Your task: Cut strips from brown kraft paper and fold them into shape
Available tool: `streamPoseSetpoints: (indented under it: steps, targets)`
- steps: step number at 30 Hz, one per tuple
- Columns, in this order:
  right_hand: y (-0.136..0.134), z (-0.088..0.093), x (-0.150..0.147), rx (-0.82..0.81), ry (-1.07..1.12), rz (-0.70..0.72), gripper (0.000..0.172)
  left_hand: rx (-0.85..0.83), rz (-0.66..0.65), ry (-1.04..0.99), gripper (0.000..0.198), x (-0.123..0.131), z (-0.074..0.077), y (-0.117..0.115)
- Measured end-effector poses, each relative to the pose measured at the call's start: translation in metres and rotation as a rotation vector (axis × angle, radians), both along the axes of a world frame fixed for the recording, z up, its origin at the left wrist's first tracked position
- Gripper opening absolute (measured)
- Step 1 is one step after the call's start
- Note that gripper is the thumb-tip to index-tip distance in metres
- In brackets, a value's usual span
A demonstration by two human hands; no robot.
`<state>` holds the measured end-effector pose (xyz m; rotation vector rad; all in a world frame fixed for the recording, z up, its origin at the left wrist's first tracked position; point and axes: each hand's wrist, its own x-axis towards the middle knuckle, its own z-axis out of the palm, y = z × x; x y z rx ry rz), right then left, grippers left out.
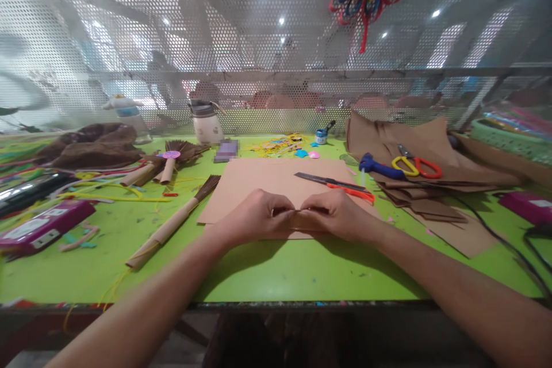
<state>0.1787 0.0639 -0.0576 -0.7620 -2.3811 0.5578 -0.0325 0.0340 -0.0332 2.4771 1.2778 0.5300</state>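
Note:
Thumbs and fingers of my left hand (pixel 259 213) and my right hand (pixel 336 214) pinch a small piece of brown paper (pixel 304 222) between them, fingertips nearly meeting. Most of the piece is hidden by my fingers. Both hands are over the near edge of a flat sheet of brown paper (pixel 254 178). A utility knife (pixel 317 179) with an orange handle lies on that sheet, just beyond my right hand. To the left of my left hand rests a rolled paper tube (pixel 161 236) with a dark fringed end.
A glue gun (pixel 379 167), scissors (pixel 420 165) and stacked brown paper (pixel 397 132) lie at right. Further fringed paper rolls (pixel 168 171), a tumbler (pixel 206 123) and a purple power strip (pixel 47 227) are at left. A small jar (pixel 321 136) stands behind the sheet.

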Motion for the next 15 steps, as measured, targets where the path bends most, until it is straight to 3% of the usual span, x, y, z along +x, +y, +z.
streamPoseSetpoints:
  steps: [10, 15]
  targets:
    - [-0.009, 0.02, 0.002, -0.022, -0.019, -0.01, 0.019, -0.01, -0.018, -0.074, 0.016, -0.012, 0.009, 0.001]
    - [-0.006, 0.013, 0.001, 0.017, -0.058, 0.03, 0.019, -0.111, -0.029, -0.068, 0.02, -0.007, 0.008, 0.001]
